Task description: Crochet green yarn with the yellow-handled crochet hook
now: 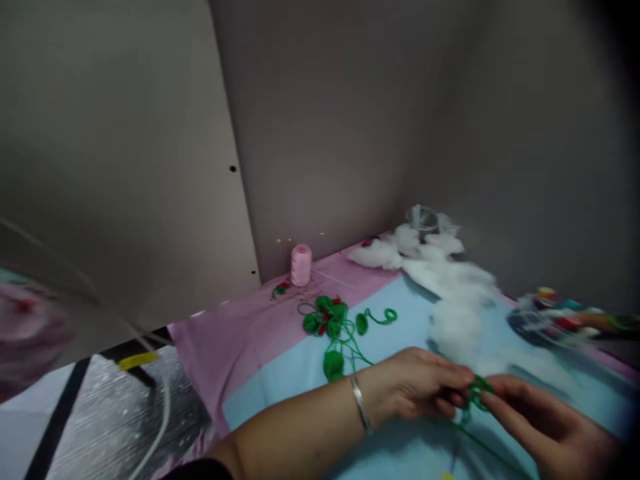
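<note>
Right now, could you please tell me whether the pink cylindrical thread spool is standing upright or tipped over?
Upright: the pink cylindrical thread spool stands on the pink cloth, its long side vertical and round top facing up.

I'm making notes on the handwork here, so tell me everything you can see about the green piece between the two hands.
The green piece is small and looks like yarn, irregular in outline, with small gaps showing in it. The left hand and the right hand pinch it between their fingertips, over the light blue cloth. A thin green strand runs below it toward the lower right; whether they join is unclear. Fingers and blur hide its full shape.
</note>
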The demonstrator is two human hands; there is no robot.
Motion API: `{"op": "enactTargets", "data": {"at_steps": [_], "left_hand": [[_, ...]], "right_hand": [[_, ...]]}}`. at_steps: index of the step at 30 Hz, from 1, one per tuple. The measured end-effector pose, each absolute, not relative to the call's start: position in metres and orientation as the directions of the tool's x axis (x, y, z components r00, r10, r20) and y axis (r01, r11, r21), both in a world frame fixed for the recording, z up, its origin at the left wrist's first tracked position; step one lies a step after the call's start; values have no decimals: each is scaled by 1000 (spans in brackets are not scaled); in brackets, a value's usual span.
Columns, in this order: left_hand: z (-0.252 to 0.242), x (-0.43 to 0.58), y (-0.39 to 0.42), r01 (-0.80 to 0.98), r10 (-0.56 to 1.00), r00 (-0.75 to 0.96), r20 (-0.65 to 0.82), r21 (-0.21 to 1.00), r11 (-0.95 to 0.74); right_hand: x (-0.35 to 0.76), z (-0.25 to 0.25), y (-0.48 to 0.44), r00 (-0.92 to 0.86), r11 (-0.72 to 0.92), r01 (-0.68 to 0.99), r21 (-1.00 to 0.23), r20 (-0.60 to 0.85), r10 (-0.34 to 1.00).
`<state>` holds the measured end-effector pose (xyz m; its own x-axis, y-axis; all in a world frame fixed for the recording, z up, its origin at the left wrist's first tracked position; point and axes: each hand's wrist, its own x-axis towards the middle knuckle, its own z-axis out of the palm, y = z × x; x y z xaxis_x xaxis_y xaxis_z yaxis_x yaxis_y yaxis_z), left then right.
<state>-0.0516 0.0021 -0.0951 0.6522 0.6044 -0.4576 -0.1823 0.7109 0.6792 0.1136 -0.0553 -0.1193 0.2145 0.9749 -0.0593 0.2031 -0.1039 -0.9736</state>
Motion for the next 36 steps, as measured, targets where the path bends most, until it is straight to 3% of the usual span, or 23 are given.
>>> {"op": "enactTargets", "data": {"at_steps": [5,11,15,21,23,25,27,29,31,36], "left_hand": [[-85,-58,1,-157,655,615,-440,745,648],[-89,-60,3,-82,724,591,-357,866,494],[-86,-62,3,-220,715,589,-376,777,590],[-86,-60,5,-399,831,422,-362,749,529],[-87,-59,6,-419,847,381,-370,747,515],[-88,-59,5,-428,855,352,-380,747,508],[-87,-59,3,-428,857,344,-385,748,508],[-86,-58,0,-422,849,362,-384,745,517],[-85,-58,-2,-412,836,391,-385,739,533],[-84,-57,-3,-401,796,466,-385,710,579]], "right_hand": [[103,-72,-50,285,-267,183,-946,-209,935],[99,-63,-51,327,-250,295,-922,-148,933],[105,-72,-50,464,-210,226,-951,-84,882],[93,-77,-56,381,-170,191,-967,-86,921],[86,-77,-62,403,-110,225,-968,-10,915],[78,-77,-68,400,47,402,-914,222,889],[71,-80,-71,280,238,643,-728,513,811],[67,-83,-70,121,352,784,-512,681,723],[67,-88,-66,86,362,814,-453,712,697],[76,-92,-60,125,333,787,-520,663,738]]}}
